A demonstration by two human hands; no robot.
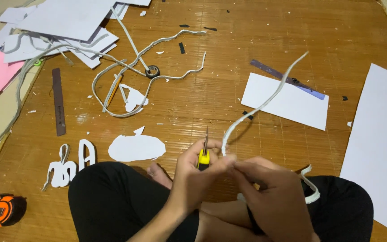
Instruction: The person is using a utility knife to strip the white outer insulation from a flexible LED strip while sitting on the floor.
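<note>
- Black-clad crossed legs [113, 201] fill the bottom of the view, with both hands raised just above them
- Left hand [193, 175] is closed around a yellow-handled craft knife [204, 154], its thin blade pointing up and away
- Right hand [269, 188] pinches a long white foam strip [265, 103] between its fingertips, right beside the knife blade; whether blade and strip touch I cannot tell
- From the pinch the strip arcs up and to the right over the floor, while its other end curls out past the right wrist above the right knee
- Woven bamboo floor mat [211, 103] lies under everything, flecked with small white scraps
- Flat white cut-out shape [136, 148] lies just in front of the left knee, with white cut-out letters [70, 163] to its left
- Orange and black tape measure [4, 209] sits at the lower left corner
- Dark metal ruler [58, 102] lies further up on the left
- White rectangular sheet [287, 102] lies beyond the hands, with a large white board [379, 148] at the right edge
- Tangle of long white offcut strips [148, 67] and a small black tape roll [152, 71] lie at the far side, near a pile of white sheets [63, 27]
</note>
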